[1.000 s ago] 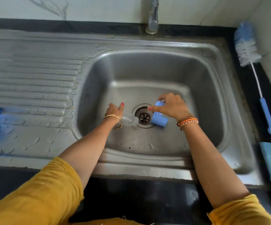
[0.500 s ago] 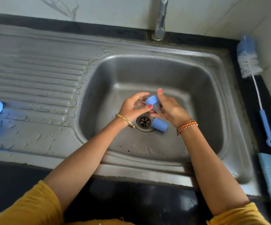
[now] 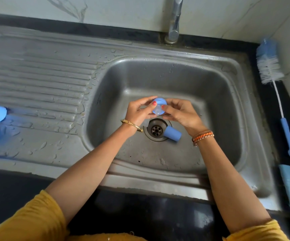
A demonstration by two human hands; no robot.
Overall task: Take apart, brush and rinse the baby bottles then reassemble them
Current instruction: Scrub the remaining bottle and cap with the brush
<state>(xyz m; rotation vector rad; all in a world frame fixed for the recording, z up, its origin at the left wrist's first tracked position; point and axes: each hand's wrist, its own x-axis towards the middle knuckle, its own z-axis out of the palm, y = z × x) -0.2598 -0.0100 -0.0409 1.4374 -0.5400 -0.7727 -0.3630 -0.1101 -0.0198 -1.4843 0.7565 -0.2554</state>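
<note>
Fingers [image 3: 147, 101] of both the left hand [image 3: 139, 112] and right hand [image 3: 180, 113] pinch a blue bottle ring [image 3: 160, 106] (clear teat inside) at frame centre, above the steel sink [image 3: 106, 94]; lower down, a blue cap [image 3: 172, 133] lies beside the drain [image 3: 156, 129].

No readable text, labels, brands or numbers anywhere in view.

Marble wall [image 3: 123, 7], steel sink [image 3: 224, 70] w/ black counter [image 3: 19, 188].
</note>
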